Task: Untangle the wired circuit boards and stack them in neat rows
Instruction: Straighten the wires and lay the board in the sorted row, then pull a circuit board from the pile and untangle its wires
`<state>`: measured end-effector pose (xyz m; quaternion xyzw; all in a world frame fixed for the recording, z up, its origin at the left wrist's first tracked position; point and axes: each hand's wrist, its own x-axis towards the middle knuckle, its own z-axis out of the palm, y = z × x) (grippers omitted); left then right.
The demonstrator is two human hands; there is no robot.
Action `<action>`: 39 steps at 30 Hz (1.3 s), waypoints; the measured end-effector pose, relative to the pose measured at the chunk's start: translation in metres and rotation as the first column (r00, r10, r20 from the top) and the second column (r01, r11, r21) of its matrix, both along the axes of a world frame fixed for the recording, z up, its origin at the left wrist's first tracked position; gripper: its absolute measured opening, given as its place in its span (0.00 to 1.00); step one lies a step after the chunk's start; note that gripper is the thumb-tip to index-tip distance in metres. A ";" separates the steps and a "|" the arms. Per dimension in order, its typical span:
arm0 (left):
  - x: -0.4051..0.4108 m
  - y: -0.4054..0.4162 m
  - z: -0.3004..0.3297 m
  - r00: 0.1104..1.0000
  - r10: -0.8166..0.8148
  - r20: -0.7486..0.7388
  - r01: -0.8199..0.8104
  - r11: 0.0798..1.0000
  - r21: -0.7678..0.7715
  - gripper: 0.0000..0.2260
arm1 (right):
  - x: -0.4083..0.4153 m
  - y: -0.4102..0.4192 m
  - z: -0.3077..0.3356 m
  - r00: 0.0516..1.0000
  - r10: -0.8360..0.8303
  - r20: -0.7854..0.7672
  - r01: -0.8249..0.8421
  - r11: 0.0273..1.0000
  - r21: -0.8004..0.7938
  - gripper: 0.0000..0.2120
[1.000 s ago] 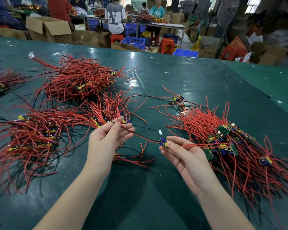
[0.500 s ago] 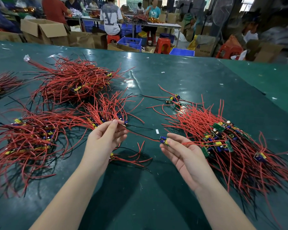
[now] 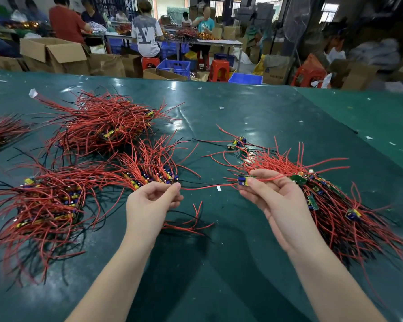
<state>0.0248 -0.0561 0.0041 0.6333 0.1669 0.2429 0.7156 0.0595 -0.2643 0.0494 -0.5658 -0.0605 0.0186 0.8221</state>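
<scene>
A small circuit board [image 3: 243, 180] with blue and yellow parts is pinched in my right hand [image 3: 273, 198]. Its red and black wires [image 3: 206, 187] stretch left to my left hand [image 3: 152, 202], which pinches their ends between thumb and fingers. Right of my right hand lies a tangled pile of wired boards [image 3: 330, 201]. Three sorted stacks with red wires lie on the left: a near one [image 3: 44, 201], a small middle one [image 3: 149, 166] and a far one [image 3: 102, 126].
The work surface is a dark green table cover [image 3: 219, 263]. A few loose boards [image 3: 236, 142] lie beyond the right pile. More wires [image 3: 186, 225] lie under my left hand. Cardboard boxes [image 3: 54, 55], stools and people at tables fill the background.
Both hands have lifted slightly and moved apart, drawing the wires straighter between them. My left hand's fingers have curled more around the wire ends.
</scene>
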 end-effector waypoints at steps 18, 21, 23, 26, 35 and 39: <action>0.001 0.001 0.002 0.996 -0.069 0.049 0.065 0.994 0.083 0.19 | 0.055 -0.089 0.084 0.882 0.081 0.465 0.422 0.303 -0.854 0.27; 0.001 0.001 0.000 0.997 -0.077 0.032 0.073 0.992 0.102 0.19 | 0.065 -0.094 0.068 0.950 0.099 0.295 0.303 -0.078 -0.950 0.18; 0.002 0.002 -0.001 0.996 -0.083 0.028 0.080 0.991 0.110 0.19 | 0.068 -0.094 0.054 0.970 0.083 0.230 0.241 -0.179 -0.954 0.18; 0.002 0.002 -0.004 0.996 -0.090 0.018 0.087 0.988 0.129 0.18 | 0.074 -0.096 0.038 0.970 0.049 0.240 0.245 -0.202 -0.948 0.24; 0.003 0.003 -0.010 0.994 -0.110 0.009 0.105 0.973 0.208 0.17 | 0.070 -0.103 0.063 0.839 -0.236 0.490 0.544 0.362 -0.757 0.25; 0.004 0.003 -0.010 0.993 -0.116 -0.008 0.114 0.965 0.234 0.16 | 0.071 -0.101 0.070 0.787 -0.139 0.601 0.616 0.156 -0.772 0.17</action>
